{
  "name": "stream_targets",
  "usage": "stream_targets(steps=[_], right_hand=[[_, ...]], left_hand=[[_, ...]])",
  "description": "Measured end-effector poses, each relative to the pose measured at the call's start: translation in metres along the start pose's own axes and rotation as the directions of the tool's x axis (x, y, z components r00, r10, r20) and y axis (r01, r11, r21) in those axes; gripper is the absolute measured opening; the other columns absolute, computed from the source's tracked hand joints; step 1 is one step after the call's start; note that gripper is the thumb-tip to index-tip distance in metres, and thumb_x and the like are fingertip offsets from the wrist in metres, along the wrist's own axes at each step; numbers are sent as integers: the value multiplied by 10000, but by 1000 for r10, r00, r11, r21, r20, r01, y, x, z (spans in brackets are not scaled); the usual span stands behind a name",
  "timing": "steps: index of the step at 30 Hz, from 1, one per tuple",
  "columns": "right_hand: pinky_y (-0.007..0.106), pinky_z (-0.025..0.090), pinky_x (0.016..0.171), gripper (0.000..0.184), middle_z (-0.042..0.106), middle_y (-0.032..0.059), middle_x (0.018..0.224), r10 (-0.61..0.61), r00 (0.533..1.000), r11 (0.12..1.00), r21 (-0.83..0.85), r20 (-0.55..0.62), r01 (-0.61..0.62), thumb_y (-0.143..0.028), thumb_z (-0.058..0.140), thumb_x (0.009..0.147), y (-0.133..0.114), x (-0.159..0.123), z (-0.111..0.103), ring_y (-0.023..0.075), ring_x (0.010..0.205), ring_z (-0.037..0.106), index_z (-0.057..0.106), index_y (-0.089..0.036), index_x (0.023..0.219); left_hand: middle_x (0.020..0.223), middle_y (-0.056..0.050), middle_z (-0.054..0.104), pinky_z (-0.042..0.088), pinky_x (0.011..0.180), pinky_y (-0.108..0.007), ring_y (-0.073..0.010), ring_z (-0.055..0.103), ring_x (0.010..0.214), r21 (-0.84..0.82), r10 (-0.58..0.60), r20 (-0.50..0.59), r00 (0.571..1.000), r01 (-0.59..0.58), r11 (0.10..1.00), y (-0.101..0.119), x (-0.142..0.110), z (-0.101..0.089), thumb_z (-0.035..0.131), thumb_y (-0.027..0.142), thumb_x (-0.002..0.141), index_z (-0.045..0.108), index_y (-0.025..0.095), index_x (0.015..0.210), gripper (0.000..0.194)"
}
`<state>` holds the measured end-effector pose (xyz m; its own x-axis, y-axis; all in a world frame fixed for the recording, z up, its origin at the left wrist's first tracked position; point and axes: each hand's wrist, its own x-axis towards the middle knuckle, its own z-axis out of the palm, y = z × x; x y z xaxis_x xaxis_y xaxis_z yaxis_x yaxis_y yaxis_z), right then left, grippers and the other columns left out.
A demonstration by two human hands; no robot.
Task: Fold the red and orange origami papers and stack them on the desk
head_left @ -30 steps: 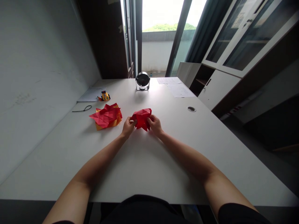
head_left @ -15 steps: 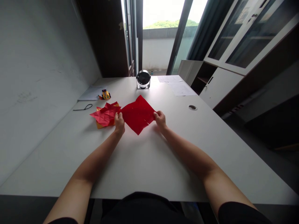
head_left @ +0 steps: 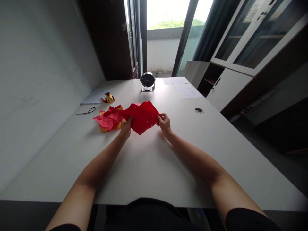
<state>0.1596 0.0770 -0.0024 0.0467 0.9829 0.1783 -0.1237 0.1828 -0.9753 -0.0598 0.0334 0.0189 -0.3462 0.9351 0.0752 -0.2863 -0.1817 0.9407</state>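
Bare counter near the body, creased paper pile crowding the left, fan blocking the far edge, open counter right past the grommet hole

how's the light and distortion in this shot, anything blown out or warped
Head view: the window behind the desk is blown out to near white, so the scene is backlit; the white table takes soft, even light with faint shadows under the red paper held by the left hand and right hand. Wide-angle warp bends the cabinet and wall lines outward and stretches the forearms.
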Motion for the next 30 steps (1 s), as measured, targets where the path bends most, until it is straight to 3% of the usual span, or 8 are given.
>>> stream_targets(steps=[3, 7, 11, 13, 17, 23, 26, 30], right_hand=[[230, 391, 429, 342, 561, -51, 573, 2, 1000, 1000, -9, 17, -2, -537, 655, 802, 2, -1, 1, 107, 458, 489, 533, -228, 882], [228, 393, 440, 319, 575, -46, 574, 9, 999, 1000, 18, 49, -10, -506, 661, 795, 6, -3, 4, 106, 463, 506, 546, -217, 867], [228, 411, 455, 290, 584, -40, 582, 12, 996, 1000, 0, 93, -12, -475, 660, 791, 8, -6, 8, 106, 477, 517, 553, -211, 844], [228, 417, 460, 282, 586, -38, 584, 9, 993, 1000, -21, 114, -7, -473, 653, 793, 8, -8, 11, 106, 481, 520, 554, -211, 832], [228, 427, 471, 268, 585, -35, 589, -6, 989, 999, -51, 145, 14, -466, 640, 800, 9, -9, 13, 107, 489, 531, 563, -211, 813], [229, 444, 480, 262, 596, -29, 597, -12, 988, 995, -101, 153, 27, -467, 624, 807, 12, -8, 12, 111, 498, 543, 570, -211, 811], [230, 453, 489, 256, 603, -26, 606, -17, 987, 992, -121, 162, 37, -463, 620, 815, 12, -9, 12, 113, 506, 551, 576, -210, 816], [232, 458, 496, 240, 597, -27, 605, -31, 983, 990, -132, 181, 55, -448, 614, 824, 12, -10, 13, 115, 511, 554, 579, -211, 814]], left_hand=[[1099, -111, 697, 596, 886, -401, -231, 687, 1008, -24, 97, -115, 989, -100, 995, 21, 22, -13, 688, 400, 854, 619, 193, 1171, 385], [1062, -83, 698, 598, 849, -339, -177, 692, 922, -38, 139, -360, 923, -163, 986, 54, 62, -60, 657, 348, 855, 614, 165, 1125, 330], [932, -58, 694, 600, 734, -331, -171, 683, 816, 90, -6, -537, 844, 64, 994, 62, 81, -120, 637, 291, 834, 608, 144, 1077, 286], [894, -75, 693, 593, 744, -346, -204, 684, 851, 285, 34, -570, 821, 159, 945, 56, 80, -143, 644, 235, 798, 615, 123, 1025, 255], [1012, -136, 705, 543, 910, -440, -302, 661, 1007, 753, 212, -433, 876, 222, 619, 44, 66, -167, 705, 287, 762, 646, 128, 1031, 318], [1452, -208, 459, 344, 1140, -516, -373, 423, 1350, 979, 498, -117, 860, 15, 204, 57, 45, -151, 633, 279, 843, 355, 144, 1490, 718], [1517, -184, 383, 244, 1191, -545, -389, 306, 1423, 990, 444, 79, 892, -124, 73, 61, 42, -133, 575, 300, 885, 440, 154, 1447, 596], [1560, -140, 378, 171, 1221, -542, -366, 264, 1468, 961, 202, 268, 942, -276, 12, 43, 53, -121, 529, 428, 912, 540, 205, 1409, 544]])
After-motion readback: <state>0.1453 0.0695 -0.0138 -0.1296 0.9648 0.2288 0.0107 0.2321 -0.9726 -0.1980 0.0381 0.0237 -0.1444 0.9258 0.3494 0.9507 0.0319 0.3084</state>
